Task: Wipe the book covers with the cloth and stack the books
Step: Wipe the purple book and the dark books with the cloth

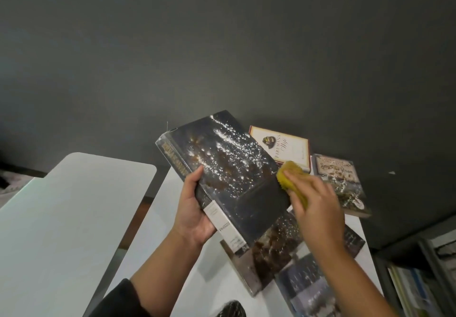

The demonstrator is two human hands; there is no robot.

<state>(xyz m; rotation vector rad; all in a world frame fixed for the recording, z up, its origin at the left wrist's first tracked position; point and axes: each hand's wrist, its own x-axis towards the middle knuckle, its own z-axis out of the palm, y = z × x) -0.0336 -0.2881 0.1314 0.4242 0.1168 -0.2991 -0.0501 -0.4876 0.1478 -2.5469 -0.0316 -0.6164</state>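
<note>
Left hand: my left hand [195, 209] grips the dark book [229, 168] by its spine, thumb over the speckled cover.
Right hand: my right hand [314, 205] presses a yellow cloth [292, 177] against the book's right edge, fingers closed over it.
Table: white table [158, 220] carrying four more books, among them a cream book [283, 146] and a brown-topped book [341, 183].

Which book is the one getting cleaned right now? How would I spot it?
Look above the white table, between the two hands. The left hand holds up a big dark book. Unlike its neighbours, it's lifted, with the yellow cloth touching it.
</note>
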